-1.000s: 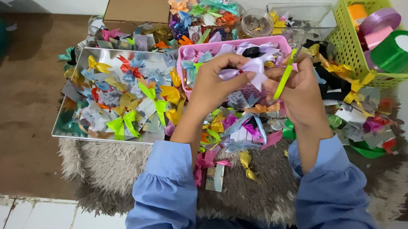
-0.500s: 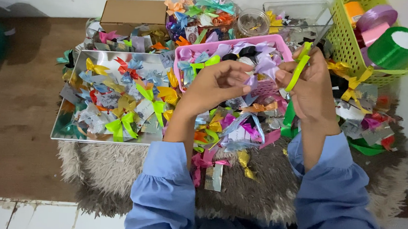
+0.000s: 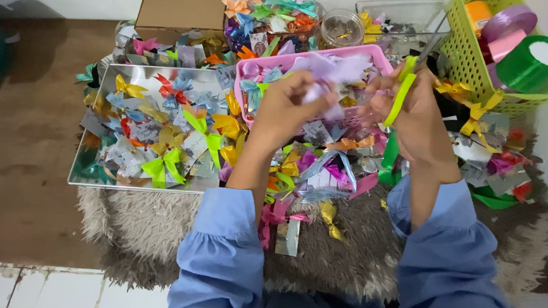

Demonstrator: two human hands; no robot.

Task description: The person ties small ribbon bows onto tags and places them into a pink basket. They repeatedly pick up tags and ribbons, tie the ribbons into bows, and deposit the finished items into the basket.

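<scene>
While blurred by motion, a lilac ribbon bow (image 3: 334,71) is pinched by the left hand (image 3: 290,107) over the pink basket (image 3: 274,63). Green-handled scissors (image 3: 401,95) are clasped in the right hand (image 3: 418,116), blades partly hidden against the green basket (image 3: 470,65).

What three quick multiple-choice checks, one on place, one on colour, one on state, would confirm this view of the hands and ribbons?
1. Where does the green ribbon roll sit?
A. In the yellow-green basket at far right
B. On the metal tray
C. On the cardboard box

2. What colour are the scissors' handles in the right hand?
A. Red
B. Yellow-green
C. Black

3. What is the left hand doing?
A. Lying flat on the rug
B. Holding a jar
C. Pinching a pale purple ribbon piece

Answers: 1 A, the roll rests inside the basket beside the purple rolls. 2 B, a bright yellow-green loop shows at the fingers. 3 C, the fingers close on the lilac ribbon above the pink basket.
</scene>
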